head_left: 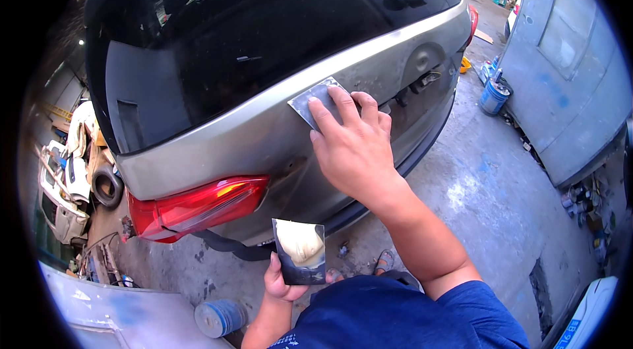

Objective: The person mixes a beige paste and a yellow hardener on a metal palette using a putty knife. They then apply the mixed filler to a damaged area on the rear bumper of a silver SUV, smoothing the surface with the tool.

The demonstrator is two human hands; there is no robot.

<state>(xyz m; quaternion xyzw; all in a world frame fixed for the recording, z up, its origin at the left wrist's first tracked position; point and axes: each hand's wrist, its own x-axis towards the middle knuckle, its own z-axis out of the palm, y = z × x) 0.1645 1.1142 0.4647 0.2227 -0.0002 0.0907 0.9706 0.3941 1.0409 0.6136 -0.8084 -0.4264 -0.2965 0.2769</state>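
A flat grey putty spreader (308, 102) is pressed under the fingers of my right hand (356, 151), against the tailgate (231, 131) of a silver-grey car just below its rear window (264, 39). The thumb side of that hand is partly bent around the spreader's edge. Lower down, my left hand (280, 283) grips a dark flat plate (306, 276) by its lower left side. A thick heap of cream-coloured putty (300, 241) lies on the plate. Between the two hands and to the left is the red tail light (204, 207).
The rear bumper (343, 217) juts out below the tailgate. A blue bucket (493, 97) stands by a grey metal door (573, 52) at right; another bucket (219, 318) is at lower left. A tyre (107, 187) and loose car parts (62, 210) lie at far left.
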